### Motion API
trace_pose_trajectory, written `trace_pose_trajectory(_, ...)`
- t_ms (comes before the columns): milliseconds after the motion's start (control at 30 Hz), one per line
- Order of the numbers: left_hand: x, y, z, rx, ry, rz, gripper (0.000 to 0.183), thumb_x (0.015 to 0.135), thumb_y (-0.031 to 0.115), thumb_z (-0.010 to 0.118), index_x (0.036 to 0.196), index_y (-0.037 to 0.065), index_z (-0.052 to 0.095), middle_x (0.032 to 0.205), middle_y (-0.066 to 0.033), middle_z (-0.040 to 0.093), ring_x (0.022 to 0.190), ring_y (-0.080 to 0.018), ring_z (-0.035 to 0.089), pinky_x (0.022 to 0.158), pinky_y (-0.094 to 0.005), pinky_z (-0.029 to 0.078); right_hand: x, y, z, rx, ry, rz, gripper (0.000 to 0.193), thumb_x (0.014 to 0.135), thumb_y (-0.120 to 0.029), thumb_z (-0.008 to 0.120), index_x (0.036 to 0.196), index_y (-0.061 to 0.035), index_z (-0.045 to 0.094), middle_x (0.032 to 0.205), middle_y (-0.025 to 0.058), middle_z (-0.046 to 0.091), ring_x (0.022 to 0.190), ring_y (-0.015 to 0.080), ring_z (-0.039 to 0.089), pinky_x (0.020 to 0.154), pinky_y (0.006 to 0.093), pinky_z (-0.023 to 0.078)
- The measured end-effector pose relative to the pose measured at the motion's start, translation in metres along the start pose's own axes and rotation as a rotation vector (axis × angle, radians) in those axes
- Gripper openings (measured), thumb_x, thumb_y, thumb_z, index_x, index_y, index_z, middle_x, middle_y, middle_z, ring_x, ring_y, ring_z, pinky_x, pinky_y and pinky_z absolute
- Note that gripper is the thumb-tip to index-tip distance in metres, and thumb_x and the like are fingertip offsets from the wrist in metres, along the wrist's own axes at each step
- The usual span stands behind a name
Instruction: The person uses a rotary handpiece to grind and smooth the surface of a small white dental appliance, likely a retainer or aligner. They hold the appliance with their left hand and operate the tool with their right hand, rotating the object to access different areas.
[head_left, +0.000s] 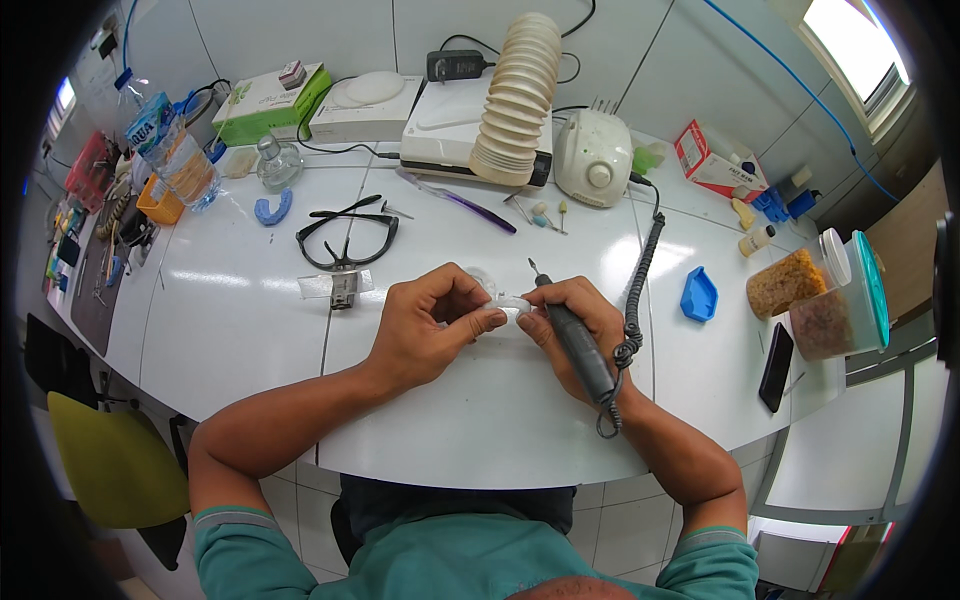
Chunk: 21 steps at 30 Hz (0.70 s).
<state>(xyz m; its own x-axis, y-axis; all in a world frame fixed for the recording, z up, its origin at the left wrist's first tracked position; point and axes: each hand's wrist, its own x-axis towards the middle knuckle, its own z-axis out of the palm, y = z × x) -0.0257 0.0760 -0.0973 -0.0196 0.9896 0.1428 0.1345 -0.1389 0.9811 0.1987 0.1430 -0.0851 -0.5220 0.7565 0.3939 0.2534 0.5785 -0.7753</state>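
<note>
Over the middle of the white table, my left hand is closed, pinching a small whitish, translucent curved piece between thumb and fingertips. A dark grey rotary handpiece lies in the grip of my right hand, its thin bit pointing up and away from me. The right thumb and fingertips also reach the far right end of the curved piece. The bit stands apart from it. A black coiled cord runs from the handpiece back to a white control box with a dial.
Black-framed glasses and a small metal clamp lie left of my hands. Behind stand a white machine and ribbed hose. To the right are a blue mould, a phone and food containers.
</note>
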Motion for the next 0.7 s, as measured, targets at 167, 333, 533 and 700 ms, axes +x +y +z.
trace_pose_trajectory(167, 0.000, 0.001, -0.004, -0.152, -0.035, -0.011, 0.019, 0.097, 0.005, 0.079, 0.105, 0.004, 0.061, 0.104, -0.0090, 0.074, 0.097, -0.0109, 0.072, 0.083, -0.0261, 0.058, 0.000, -0.006, 0.001, -0.023, 0.011, -0.054, 0.024, 0.089, -0.010, 0.086, 0.109, -0.0055, 0.074, 0.096, 0.0116, 0.065, 0.080, 0.0201, 0.069, 0.068, 0.0314, 0.055)
trace_pose_trajectory(333, 0.002, 0.003, 0.000, -0.518, -0.106, 0.001, 0.017, 0.102, 0.008, 0.073, 0.108, 0.007, 0.057, 0.117, -0.0097, 0.067, 0.125, -0.0220, 0.065, 0.103, -0.0379, 0.055, -0.003, -0.010, 0.005, -0.104, -0.007, -0.135, 0.025, 0.088, -0.011, 0.087, 0.110, -0.0071, 0.074, 0.092, 0.0110, 0.063, 0.075, 0.0206, 0.066, 0.066, 0.0322, 0.053)
trace_pose_trajectory(533, 0.004, -0.002, -0.006, -0.608, -0.102, -0.034, 0.019, 0.106, 0.012, 0.066, 0.114, 0.009, 0.049, 0.117, -0.0104, 0.064, 0.134, -0.0309, 0.064, 0.111, -0.0451, 0.054, -0.002, -0.007, -0.006, 0.072, 0.087, 0.009, 0.037, 0.097, -0.010, 0.076, 0.131, -0.0032, 0.064, 0.088, 0.0077, 0.068, 0.077, 0.0143, 0.066, 0.070, 0.0289, 0.053)
trace_pose_trajectory(700, 0.001, 0.005, -0.004, -0.655, -0.075, -0.128, 0.021, 0.108, 0.014, 0.063, 0.119, 0.010, 0.046, 0.120, -0.0097, 0.062, 0.126, -0.0330, 0.069, 0.102, -0.0444, 0.062, 0.001, -0.006, -0.014, 0.402, 0.158, 0.090, 0.042, 0.104, -0.017, 0.065, 0.135, 0.0078, 0.053, 0.095, 0.0127, 0.072, 0.098, 0.0218, 0.075, 0.087, 0.0319, 0.057)
